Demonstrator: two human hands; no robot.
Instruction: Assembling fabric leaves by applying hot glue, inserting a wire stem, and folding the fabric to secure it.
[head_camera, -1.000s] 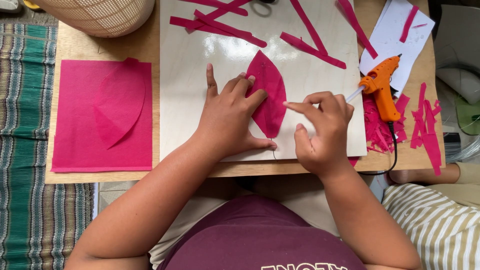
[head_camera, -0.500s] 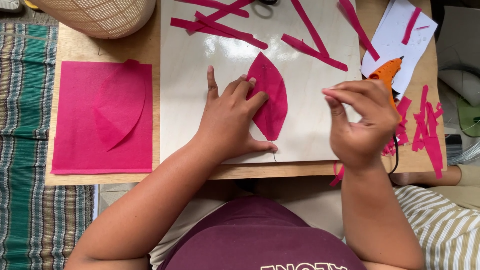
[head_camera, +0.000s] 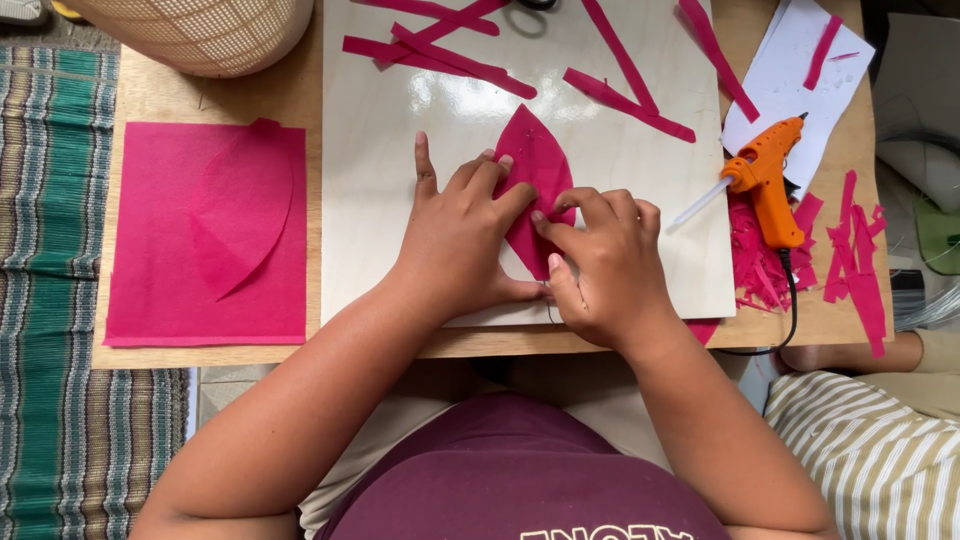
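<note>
A pink leaf-shaped paper petal (head_camera: 535, 160) lies flat on a pale glossy board (head_camera: 400, 180). My left hand (head_camera: 455, 235) is spread over the petal's left side, fingers pressing it down, thumb along the board's near edge. My right hand (head_camera: 605, 265) rests on the petal's lower right part, its index finger and thumb pressing the paper. A thin wire pokes out under the petal's lower tip. Neither hand lifts the petal off the board.
An orange glue gun (head_camera: 765, 180) lies at the right beside pink paper scraps (head_camera: 850, 250) and white paper (head_camera: 790, 70). Pink strips (head_camera: 620, 95) lie across the board's far part. A pink sheet (head_camera: 205, 235) with a cut petal sits left. A woven basket (head_camera: 195, 30) stands far left.
My right hand swung out right over the glue gun, then came back left and now presses the petal's lower right. My left hand and the petal stayed put.
</note>
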